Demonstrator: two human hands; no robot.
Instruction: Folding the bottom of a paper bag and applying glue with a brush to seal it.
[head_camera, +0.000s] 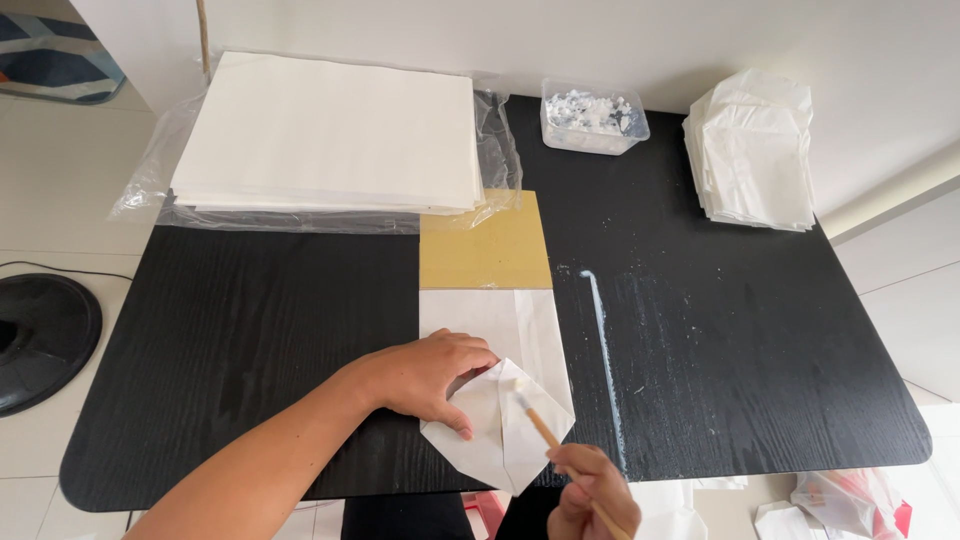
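From my remote feed, I see the left hand (430, 375) pressing flat a half-folded white paper bag (505, 400) at the black wooden table's (250, 330) near edge, while the right hand (590, 495) grips a thin wooden brush (535, 420) dabbing its flap; 1 finished stack of folded white bags (750, 150) waits beyond, a thick pile of blank white sheets (330, 135) remains.

At the frame's upper left my white sheet stack (325, 130) lies on its opened clear plastic wrapper (497, 140); a clear tub (594, 118) sits top centre.

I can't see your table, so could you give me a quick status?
Left hand pressing folded paper bag. Right hand gripping glue brush, tip on flap. Nothing obstructing.
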